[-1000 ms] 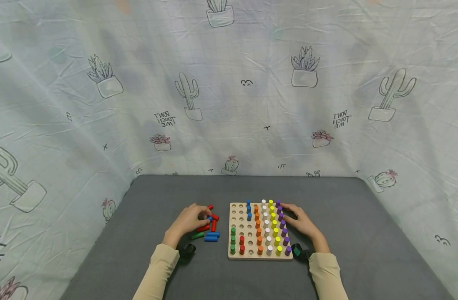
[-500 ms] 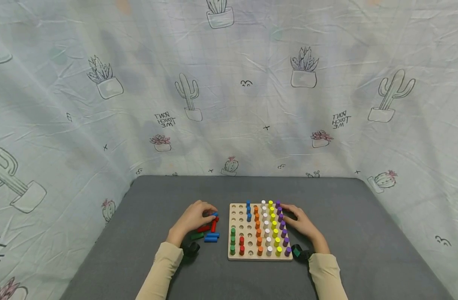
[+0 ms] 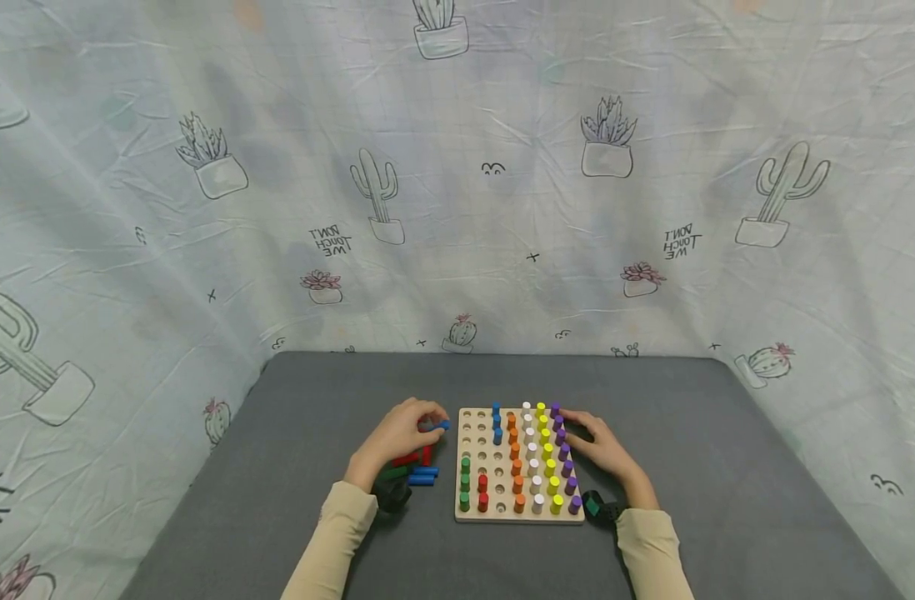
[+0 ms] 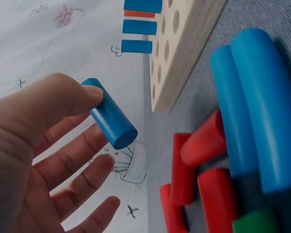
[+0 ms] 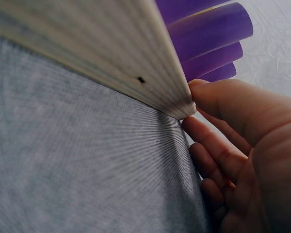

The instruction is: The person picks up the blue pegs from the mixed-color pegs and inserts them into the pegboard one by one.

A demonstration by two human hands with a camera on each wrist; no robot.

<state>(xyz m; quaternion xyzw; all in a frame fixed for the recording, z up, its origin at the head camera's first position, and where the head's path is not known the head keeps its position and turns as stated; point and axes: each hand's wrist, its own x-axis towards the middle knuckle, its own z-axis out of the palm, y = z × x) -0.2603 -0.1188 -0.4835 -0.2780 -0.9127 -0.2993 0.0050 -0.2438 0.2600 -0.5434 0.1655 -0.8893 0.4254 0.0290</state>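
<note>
My left hand [image 3: 399, 433] pinches a blue peg [image 4: 114, 116] between thumb and fingers, above the table and left of the wooden pegboard [image 3: 482, 518]. In the left wrist view the peg is tilted, its lower end free, and the other fingers are spread. My right hand [image 3: 603, 446] holds the board at its far right corner, thumb and fingertips at the edge beside the purple pegs [image 5: 213, 29]. Upright pegs stand in the board: full-looking purple, yellow [image 3: 551, 467], white and orange columns, three blue [image 3: 497, 421] at the back, three green [image 3: 465, 483] and two red [image 3: 483, 492] in front.
Loose pegs lie on the grey table [image 3: 277, 500] left of the board: two blue [image 3: 422, 477], several red [image 4: 184, 167] and a green [image 4: 256, 222]. Bare holes show in the board's left columns. A patterned cloth [image 3: 457, 208] hangs behind the table.
My left hand has lifted the blue peg from among the loose pegs and moved right and away, toward the board. The right hand has stayed at the board's corner.
</note>
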